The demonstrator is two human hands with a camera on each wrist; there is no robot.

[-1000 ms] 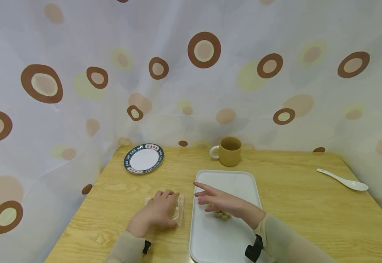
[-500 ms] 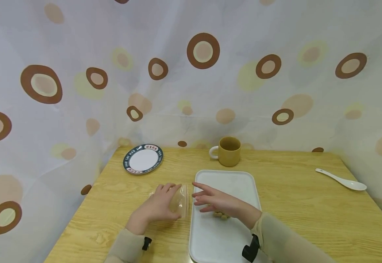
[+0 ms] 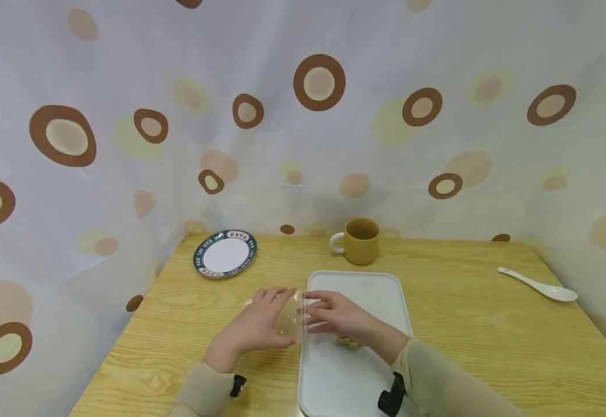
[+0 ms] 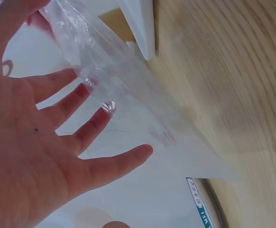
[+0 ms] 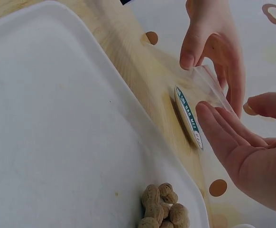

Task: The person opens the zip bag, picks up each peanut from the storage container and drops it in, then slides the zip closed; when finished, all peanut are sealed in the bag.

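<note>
While my left hand holds the clear plastic bag between thumb and spread fingers, its end raised by the left edge of the tray, my right hand reaches over that edge with fingers extended — I cannot tell whether they touch the bag. Peanuts lie heaped on the tray below my right hand. Beyond its far edge stands the mug; the plate sits near the far left corner of the table.

Mustard-yellow mug, dark-rimmed plate, white spoon, spotted cloth backdrop
</note>
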